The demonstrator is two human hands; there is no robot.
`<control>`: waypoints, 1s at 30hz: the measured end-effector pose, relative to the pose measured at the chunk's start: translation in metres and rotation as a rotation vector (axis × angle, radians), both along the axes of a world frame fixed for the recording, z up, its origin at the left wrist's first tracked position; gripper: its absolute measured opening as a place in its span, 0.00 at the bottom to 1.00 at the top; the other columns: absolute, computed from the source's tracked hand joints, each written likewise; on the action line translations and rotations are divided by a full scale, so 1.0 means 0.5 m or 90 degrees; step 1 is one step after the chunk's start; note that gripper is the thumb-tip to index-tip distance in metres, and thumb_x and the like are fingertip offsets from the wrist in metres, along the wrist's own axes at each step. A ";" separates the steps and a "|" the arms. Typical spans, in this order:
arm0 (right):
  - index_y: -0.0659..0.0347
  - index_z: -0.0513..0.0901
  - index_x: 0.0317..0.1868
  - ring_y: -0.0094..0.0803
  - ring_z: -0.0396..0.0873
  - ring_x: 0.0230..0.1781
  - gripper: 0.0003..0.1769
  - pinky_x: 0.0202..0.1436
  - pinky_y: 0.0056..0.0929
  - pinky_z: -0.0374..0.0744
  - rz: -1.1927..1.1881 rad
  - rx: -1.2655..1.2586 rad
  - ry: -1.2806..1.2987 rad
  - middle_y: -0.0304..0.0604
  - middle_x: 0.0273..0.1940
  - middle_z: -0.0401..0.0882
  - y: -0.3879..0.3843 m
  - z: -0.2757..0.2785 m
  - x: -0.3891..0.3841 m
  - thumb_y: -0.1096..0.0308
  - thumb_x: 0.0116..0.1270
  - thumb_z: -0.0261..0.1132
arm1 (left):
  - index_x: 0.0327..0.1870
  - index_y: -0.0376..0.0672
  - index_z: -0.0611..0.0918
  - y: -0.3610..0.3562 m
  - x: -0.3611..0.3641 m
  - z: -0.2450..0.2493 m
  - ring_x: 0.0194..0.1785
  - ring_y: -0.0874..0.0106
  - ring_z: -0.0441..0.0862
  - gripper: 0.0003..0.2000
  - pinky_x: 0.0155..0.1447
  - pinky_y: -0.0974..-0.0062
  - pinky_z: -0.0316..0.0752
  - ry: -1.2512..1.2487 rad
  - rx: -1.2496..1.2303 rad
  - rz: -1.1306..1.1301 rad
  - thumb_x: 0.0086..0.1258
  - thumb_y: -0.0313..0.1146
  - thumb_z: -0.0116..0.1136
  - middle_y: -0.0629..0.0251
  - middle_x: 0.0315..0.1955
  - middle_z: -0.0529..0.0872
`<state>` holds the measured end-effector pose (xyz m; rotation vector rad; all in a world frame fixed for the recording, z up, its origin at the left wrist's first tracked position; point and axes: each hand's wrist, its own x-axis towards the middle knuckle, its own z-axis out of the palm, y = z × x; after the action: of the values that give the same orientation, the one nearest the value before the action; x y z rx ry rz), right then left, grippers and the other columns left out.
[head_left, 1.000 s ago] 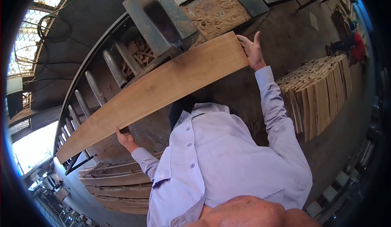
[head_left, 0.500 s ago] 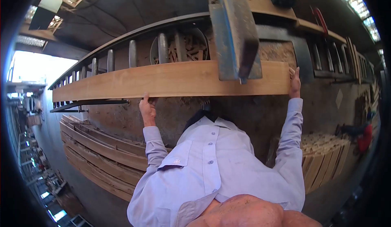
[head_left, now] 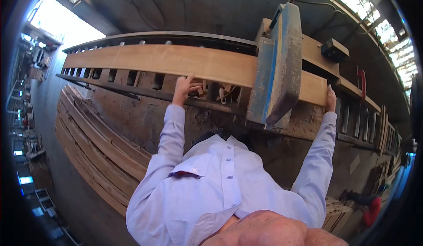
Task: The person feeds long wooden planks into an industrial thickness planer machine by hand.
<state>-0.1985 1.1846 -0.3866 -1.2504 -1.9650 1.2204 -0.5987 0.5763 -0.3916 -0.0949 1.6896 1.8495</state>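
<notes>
Two hands on one long plank [head_left: 167, 61], flat on the roller bed [head_left: 132, 76] and running under the blue guard [head_left: 277, 69]. Left hand [head_left: 184, 87] left of the guard, fingers curled round the near edge; right hand [head_left: 330, 99] right of it, open palm against the plank's end.

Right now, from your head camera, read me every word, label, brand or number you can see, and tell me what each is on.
No text in this view can be read.
Small mark on the shirt pocket: too small to read.
pale patch on the machine's side wall: blurred, no letters to make out.
blue machine housing and plank: no lettering shows.
</notes>
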 end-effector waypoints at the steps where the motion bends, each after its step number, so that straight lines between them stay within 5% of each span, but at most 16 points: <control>1: 0.70 0.82 0.53 0.39 0.81 0.48 0.30 0.53 0.33 0.77 0.016 0.113 -0.055 0.52 0.49 0.84 -0.002 0.000 -0.024 0.46 0.76 0.54 | 0.51 0.30 0.74 -0.006 -0.030 0.003 0.44 0.58 0.86 0.19 0.44 0.61 0.85 0.000 -0.161 -0.197 0.72 0.38 0.61 0.51 0.46 0.84; 2: 0.70 0.78 0.57 0.45 0.78 0.54 0.32 0.58 0.37 0.74 0.024 0.158 -0.146 0.56 0.53 0.81 -0.013 -0.030 -0.023 0.45 0.72 0.58 | 0.51 0.30 0.74 -0.006 -0.037 0.043 0.44 0.58 0.86 0.19 0.44 0.61 0.85 0.002 -0.161 -0.184 0.72 0.38 0.61 0.51 0.46 0.84; 4: 0.69 0.74 0.62 0.54 0.74 0.61 0.37 0.65 0.42 0.71 0.060 0.254 -0.273 0.62 0.58 0.77 0.016 -0.087 -0.044 0.45 0.66 0.64 | 0.53 0.30 0.74 0.018 -0.050 0.167 0.53 0.52 0.83 0.24 0.53 0.55 0.79 0.386 -0.684 -0.045 0.70 0.44 0.61 0.45 0.52 0.82; 5: 0.68 0.73 0.63 0.56 0.72 0.63 0.38 0.67 0.44 0.70 0.074 0.283 -0.321 0.63 0.58 0.76 0.025 -0.102 -0.038 0.45 0.64 0.67 | 0.53 0.30 0.74 0.020 -0.053 0.159 0.53 0.52 0.83 0.24 0.53 0.55 0.79 0.384 -0.679 -0.019 0.70 0.44 0.61 0.45 0.52 0.82; 7: 0.70 0.72 0.63 0.58 0.69 0.63 0.39 0.68 0.48 0.68 0.058 0.408 -0.266 0.64 0.61 0.72 -0.020 -0.095 -0.022 0.49 0.60 0.69 | 0.57 0.31 0.72 0.005 -0.054 0.075 0.66 0.46 0.71 0.28 0.68 0.50 0.65 0.623 -0.654 0.163 0.68 0.48 0.61 0.41 0.61 0.75; 8: 0.70 0.72 0.62 0.59 0.70 0.61 0.39 0.66 0.49 0.68 0.118 0.394 -0.336 0.64 0.59 0.73 -0.048 -0.053 -0.024 0.49 0.61 0.69 | 0.60 0.31 0.70 0.012 -0.069 0.006 0.74 0.45 0.58 0.31 0.76 0.49 0.51 0.619 -0.676 0.202 0.67 0.48 0.61 0.39 0.67 0.66; 9: 0.70 0.73 0.61 0.59 0.71 0.59 0.38 0.64 0.49 0.69 0.096 0.454 -0.313 0.64 0.56 0.75 -0.027 -0.094 -0.015 0.49 0.60 0.69 | 0.61 0.30 0.69 0.025 -0.066 -0.030 0.75 0.43 0.53 0.32 0.77 0.46 0.47 0.636 -0.699 0.242 0.66 0.48 0.61 0.39 0.69 0.63; 12: 0.71 0.75 0.60 0.57 0.72 0.61 0.40 0.64 0.49 0.70 0.101 0.285 -0.321 0.65 0.59 0.75 -0.047 -0.061 -0.014 0.44 0.60 0.69 | 0.64 0.31 0.67 0.070 -0.075 -0.100 0.77 0.37 0.41 0.34 0.78 0.39 0.38 0.655 -0.667 0.335 0.64 0.47 0.62 0.39 0.72 0.56; 15: 0.70 0.82 0.50 0.58 0.78 0.51 0.33 0.55 0.47 0.75 0.050 0.396 -0.370 0.64 0.47 0.81 -0.011 -0.106 -0.014 0.45 0.61 0.67 | 0.68 0.31 0.64 0.101 -0.070 -0.065 0.78 0.35 0.37 0.38 0.77 0.38 0.36 0.623 -0.669 0.348 0.64 0.47 0.64 0.37 0.73 0.54; 20: 0.74 0.82 0.34 0.57 0.80 0.39 0.29 0.45 0.48 0.76 0.107 0.281 -0.489 0.65 0.36 0.82 0.003 -0.076 -0.053 0.47 0.62 0.64 | 0.69 0.35 0.65 0.101 -0.098 -0.059 0.78 0.36 0.36 0.40 0.76 0.35 0.36 0.597 -0.648 0.371 0.59 0.46 0.68 0.41 0.74 0.53; 24: 0.73 0.83 0.35 0.52 0.82 0.35 0.27 0.43 0.46 0.76 0.162 0.323 -0.448 0.62 0.35 0.84 -0.024 -0.052 -0.067 0.49 0.63 0.64 | 0.68 0.34 0.65 0.089 -0.141 -0.064 0.77 0.35 0.35 0.39 0.76 0.34 0.36 0.605 -0.632 0.362 0.60 0.46 0.67 0.38 0.74 0.52; 28: 0.68 0.85 0.49 0.39 0.86 0.39 0.26 0.44 0.37 0.80 0.175 0.120 -0.193 0.55 0.41 0.88 -0.040 -0.057 -0.084 0.51 0.68 0.61 | 0.68 0.32 0.66 0.062 -0.199 -0.066 0.77 0.32 0.36 0.39 0.77 0.37 0.38 0.620 -0.656 0.345 0.60 0.48 0.66 0.33 0.72 0.54; 30: 0.65 0.82 0.56 0.41 0.86 0.43 0.24 0.47 0.35 0.80 0.208 0.072 -0.125 0.53 0.45 0.87 -0.010 -0.090 -0.071 0.53 0.71 0.58 | 0.67 0.32 0.69 0.063 -0.207 -0.088 0.77 0.32 0.37 0.37 0.76 0.34 0.39 0.650 -0.648 0.363 0.60 0.48 0.63 0.33 0.72 0.55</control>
<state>-0.2338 1.1798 -0.4314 -1.0545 -2.4196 1.1503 -0.7020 0.6078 -0.4356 -0.0426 3.4981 1.1628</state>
